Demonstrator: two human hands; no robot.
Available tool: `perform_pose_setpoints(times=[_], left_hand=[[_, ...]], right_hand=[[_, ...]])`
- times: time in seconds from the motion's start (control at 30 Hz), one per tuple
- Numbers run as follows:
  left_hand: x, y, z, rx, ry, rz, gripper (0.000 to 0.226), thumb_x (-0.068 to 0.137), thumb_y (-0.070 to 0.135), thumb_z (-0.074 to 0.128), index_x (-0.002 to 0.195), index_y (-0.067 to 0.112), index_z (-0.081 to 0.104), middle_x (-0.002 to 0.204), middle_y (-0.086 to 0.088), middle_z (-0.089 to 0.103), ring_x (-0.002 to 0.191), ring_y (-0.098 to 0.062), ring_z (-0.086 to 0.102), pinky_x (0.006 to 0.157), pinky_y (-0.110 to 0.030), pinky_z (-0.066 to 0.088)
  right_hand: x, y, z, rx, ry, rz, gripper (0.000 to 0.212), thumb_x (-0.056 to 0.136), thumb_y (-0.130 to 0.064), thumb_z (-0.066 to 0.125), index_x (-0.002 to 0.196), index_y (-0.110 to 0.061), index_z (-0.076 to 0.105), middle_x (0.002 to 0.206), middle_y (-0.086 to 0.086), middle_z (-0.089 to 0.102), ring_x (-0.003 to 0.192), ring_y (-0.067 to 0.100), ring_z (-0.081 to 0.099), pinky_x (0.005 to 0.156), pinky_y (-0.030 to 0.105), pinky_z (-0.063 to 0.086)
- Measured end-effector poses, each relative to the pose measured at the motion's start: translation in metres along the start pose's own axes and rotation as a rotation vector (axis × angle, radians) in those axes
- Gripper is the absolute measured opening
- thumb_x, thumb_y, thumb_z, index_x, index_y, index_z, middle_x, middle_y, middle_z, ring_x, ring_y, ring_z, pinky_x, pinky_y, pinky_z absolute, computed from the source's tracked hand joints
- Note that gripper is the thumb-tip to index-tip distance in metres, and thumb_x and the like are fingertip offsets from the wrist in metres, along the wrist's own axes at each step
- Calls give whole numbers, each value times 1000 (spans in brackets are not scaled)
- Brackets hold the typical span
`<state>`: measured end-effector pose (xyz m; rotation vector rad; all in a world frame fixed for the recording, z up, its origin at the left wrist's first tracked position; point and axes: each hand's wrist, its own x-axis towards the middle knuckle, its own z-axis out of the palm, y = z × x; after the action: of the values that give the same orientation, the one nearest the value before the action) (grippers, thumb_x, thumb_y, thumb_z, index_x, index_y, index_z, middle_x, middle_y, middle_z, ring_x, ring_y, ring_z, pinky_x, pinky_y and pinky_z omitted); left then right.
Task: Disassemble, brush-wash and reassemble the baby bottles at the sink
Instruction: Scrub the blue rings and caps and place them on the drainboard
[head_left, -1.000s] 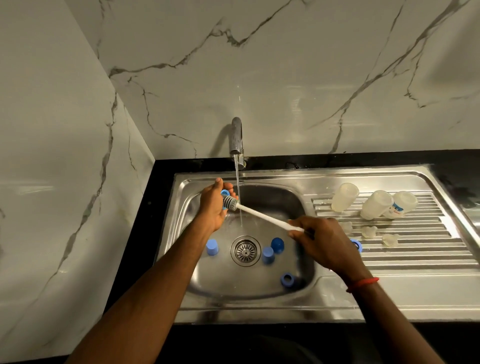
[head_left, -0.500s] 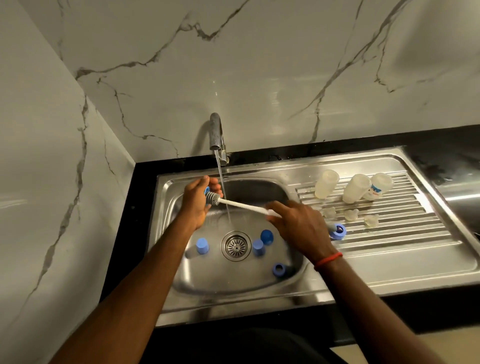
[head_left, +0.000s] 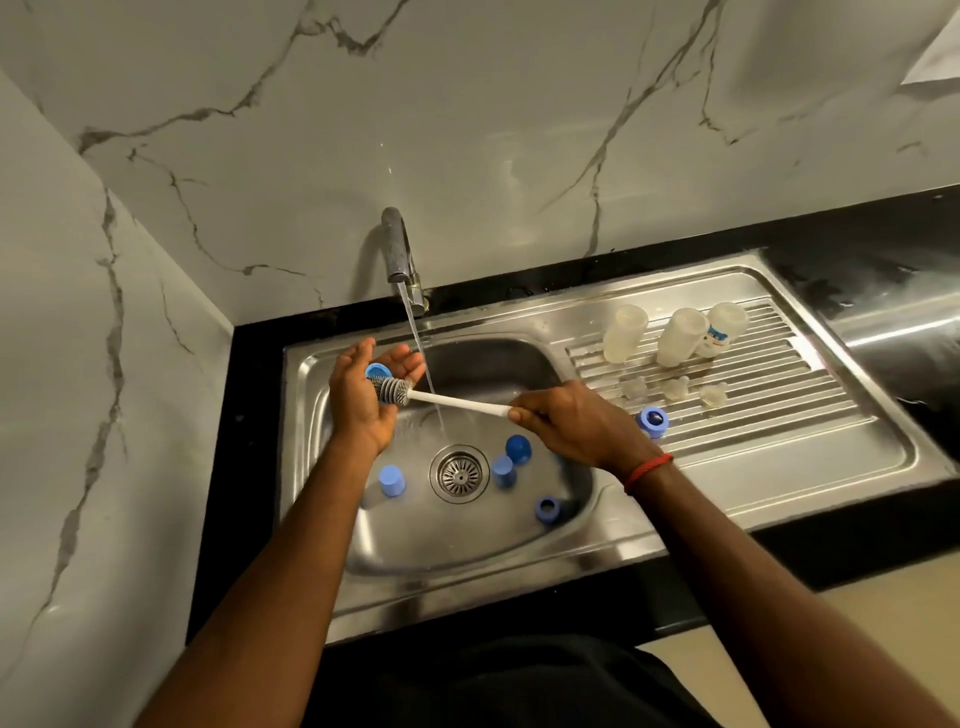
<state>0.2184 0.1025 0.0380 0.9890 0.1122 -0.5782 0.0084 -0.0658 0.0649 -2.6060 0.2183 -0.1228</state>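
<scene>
My left hand (head_left: 363, 400) holds a blue bottle ring (head_left: 377, 372) over the sink basin (head_left: 457, 540), beside the running water. My right hand (head_left: 571, 423) grips the white handle of the bottle brush (head_left: 452, 401), whose grey head lies against the ring in my left palm. Three clear bottles (head_left: 675, 335) lie on the drainboard (head_left: 779, 447) with three clear teats (head_left: 675, 388) in front of them. Blue caps (head_left: 392, 480) (head_left: 504, 470) (head_left: 518, 448) and a blue ring (head_left: 547, 508) sit in the basin around the drain. Another blue ring (head_left: 653, 420) rests on the drainboard's left edge.
The tap (head_left: 399, 254) runs a thin stream into the basin near the drain (head_left: 459, 473). Marble walls close in behind and to the left. A black counter (head_left: 883, 260) frames the steel sink.
The view has shifted and tilted. My left hand has opened a little around the ring, and the brush head sits lower in the palm. The items on the drainboard and in the basin have not moved.
</scene>
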Motion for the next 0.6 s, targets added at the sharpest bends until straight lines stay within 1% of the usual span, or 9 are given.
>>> perform_pose_setpoints(times=[0.07, 0.13, 0.17, 0.27, 0.33, 0.4, 0.5, 0.57, 0.6], left_hand=[[-3, -4, 1, -90, 28, 14, 8, 102, 10, 47, 98, 14, 53, 83, -20, 67, 86, -41, 72, 78, -51, 60], [-4, -11, 1, -148, 44, 7, 10, 100, 5, 47, 98, 13, 53, 82, -19, 64, 88, -41, 72, 78, -50, 60], [-5, -14, 2, -165, 47, -6, 8, 99, 6, 48, 100, 12, 53, 83, -19, 65, 88, -40, 72, 77, -49, 60], [-13, -26, 4, -145, 40, -49, 8, 99, 7, 48, 105, 10, 51, 84, -19, 66, 87, -40, 73, 77, -48, 60], [-16, -29, 5, -98, 37, -34, 14, 97, 2, 45, 101, 13, 51, 82, -17, 66, 83, -39, 73, 78, -49, 61], [-17, -31, 6, -41, 34, -17, 20, 95, -2, 41, 98, 14, 51, 79, -15, 66, 81, -38, 73, 80, -49, 61], [-16, -41, 3, 42, 33, -9, 20, 92, -3, 40, 91, 10, 55, 78, -15, 66, 84, -40, 73, 82, -49, 60], [-20, -49, 5, 39, 79, -57, 18, 92, 2, 41, 82, 7, 56, 76, -12, 65, 84, -36, 73, 80, -46, 60], [-23, -54, 9, 29, 111, -98, 20, 92, 5, 42, 78, 8, 55, 72, -10, 64, 79, -32, 73, 78, -43, 59]], right_hand=[[-6, -2, 2, 41, 26, 70, 35, 101, -43, 49, 105, -17, 71, 70, -1, 63, 60, 14, 58, 60, 32, 52], [-13, -6, 4, 32, 103, 132, 31, 99, -43, 55, 104, -19, 73, 66, -5, 59, 57, 11, 54, 55, 25, 44], [-15, -7, 5, 1, 154, 161, 29, 97, -45, 57, 103, -22, 73, 66, -5, 60, 57, 11, 54, 54, 24, 43], [-25, -6, 11, -144, 297, 244, 26, 94, -49, 61, 105, -30, 74, 73, -2, 69, 64, 16, 62, 58, 27, 49], [-29, -7, 14, -245, 347, 254, 24, 93, -48, 63, 106, -30, 73, 77, 1, 71, 69, 21, 65, 59, 27, 44], [-31, -7, 14, -345, 350, 211, 23, 93, -46, 64, 106, -30, 73, 79, 4, 71, 73, 24, 67, 62, 28, 41], [-30, -1, 10, -438, 322, 49, 27, 95, -45, 61, 111, -26, 72, 83, 6, 71, 73, 25, 68, 62, 27, 39], [-27, 4, 4, -521, 338, -49, 26, 94, -45, 63, 106, -24, 73, 80, 5, 69, 69, 24, 67, 58, 26, 37], [-26, 5, -1, -568, 354, -75, 24, 92, -45, 65, 102, -24, 73, 78, 4, 69, 68, 22, 66, 57, 26, 37]])
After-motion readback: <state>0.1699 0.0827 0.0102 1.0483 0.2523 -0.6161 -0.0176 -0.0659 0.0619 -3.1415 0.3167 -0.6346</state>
